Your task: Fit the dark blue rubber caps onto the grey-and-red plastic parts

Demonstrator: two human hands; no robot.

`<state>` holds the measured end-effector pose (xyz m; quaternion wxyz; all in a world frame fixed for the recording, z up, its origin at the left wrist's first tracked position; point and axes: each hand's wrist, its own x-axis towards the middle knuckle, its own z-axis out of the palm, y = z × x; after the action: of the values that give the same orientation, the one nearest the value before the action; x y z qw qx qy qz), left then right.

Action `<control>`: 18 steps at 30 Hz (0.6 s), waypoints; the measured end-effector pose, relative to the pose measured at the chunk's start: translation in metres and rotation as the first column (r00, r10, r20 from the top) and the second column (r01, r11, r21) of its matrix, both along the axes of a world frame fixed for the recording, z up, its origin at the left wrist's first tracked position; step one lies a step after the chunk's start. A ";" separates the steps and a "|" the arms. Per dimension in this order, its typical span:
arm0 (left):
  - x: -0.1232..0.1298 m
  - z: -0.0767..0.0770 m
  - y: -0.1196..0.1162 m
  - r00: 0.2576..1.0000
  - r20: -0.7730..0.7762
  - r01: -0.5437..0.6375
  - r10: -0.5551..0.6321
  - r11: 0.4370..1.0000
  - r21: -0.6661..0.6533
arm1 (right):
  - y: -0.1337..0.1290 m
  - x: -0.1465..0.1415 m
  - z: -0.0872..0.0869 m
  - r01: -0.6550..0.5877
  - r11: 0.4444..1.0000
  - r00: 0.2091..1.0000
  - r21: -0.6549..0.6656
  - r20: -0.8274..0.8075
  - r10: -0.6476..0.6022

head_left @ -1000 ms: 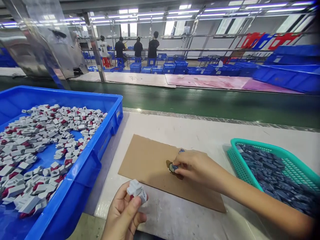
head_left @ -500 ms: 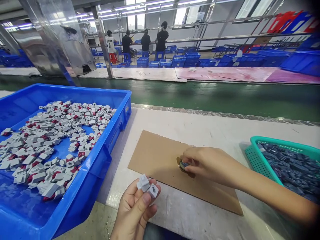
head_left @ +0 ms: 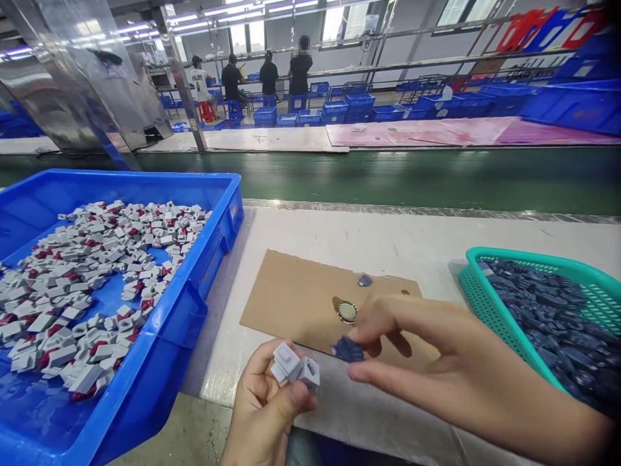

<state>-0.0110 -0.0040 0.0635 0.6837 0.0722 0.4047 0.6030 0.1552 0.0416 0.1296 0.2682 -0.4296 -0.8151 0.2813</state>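
Between the thumb and fingers of my left hand (head_left: pixel 272 401) is a small grey plastic block piece (head_left: pixel 294 366), with a slot showing in one end. My right hand (head_left: pixel 417 349) pinches a dark blue plastic piece (head_left: pixel 348 349) just to the right of the grey one; the two are apart. Beyond my right hand lies a sheet of brown cardboard (head_left: pixel 286 298). On it sit a round metal-rimmed dish (head_left: pixel 347 312), with a brown wet stain beside it, and another small dark blue piece (head_left: pixel 365 280) near the far edge.
At left stands a large blue tray (head_left: pixel 194 291) of grey and dark red pieces. A green basket (head_left: pixel 468 285) full of dark blue pieces is at right. Behind the table runs a green conveyor belt (head_left: pixel 388 178). Several people (head_left: pixel 269 77) are far off among blue crates.
My right hand has come from the dish towards my left hand, carrying the dark blue piece. The dish is now uncovered. My left hand keeps its hold; the view has shifted slightly.
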 end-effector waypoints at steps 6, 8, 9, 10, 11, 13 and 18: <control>0.003 0.000 -0.001 0.999 0.004 0.038 -0.038 0.997 0.067 | -0.009 -0.011 -0.002 -0.050 0.998 0.988 0.028 -0.144 0.053; 0.003 -0.001 -0.001 0.999 0.004 0.043 -0.043 0.996 0.082 | -0.008 -0.011 -0.004 -0.064 0.997 0.985 0.049 -0.154 0.071; 0.003 -0.001 -0.001 0.999 0.005 0.045 -0.046 0.995 0.087 | -0.007 -0.011 -0.004 -0.070 0.996 0.985 0.059 -0.153 0.079; 0.003 -0.002 -0.001 0.999 0.007 0.048 -0.048 0.994 0.093 | -0.007 -0.011 -0.003 -0.076 0.995 0.985 0.069 -0.148 0.085; 0.003 -0.002 -0.001 0.999 0.010 0.050 -0.051 0.994 0.101 | -0.007 -0.011 -0.003 -0.080 0.994 0.986 0.075 -0.143 0.090; 0.003 -0.002 -0.001 0.998 0.014 0.057 -0.059 0.992 0.110 | -0.007 -0.011 -0.002 -0.086 0.993 0.985 0.082 -0.141 0.097; 0.001 -0.003 -0.001 0.997 0.010 0.073 -0.074 0.991 0.113 | -0.009 -0.012 -0.003 -0.122 0.986 0.983 0.113 -0.120 0.135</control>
<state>-0.0096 -0.0054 0.0610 0.7033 0.1211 0.3621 0.5997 0.1428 0.0330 0.1271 0.3233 -0.3425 -0.8360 0.2816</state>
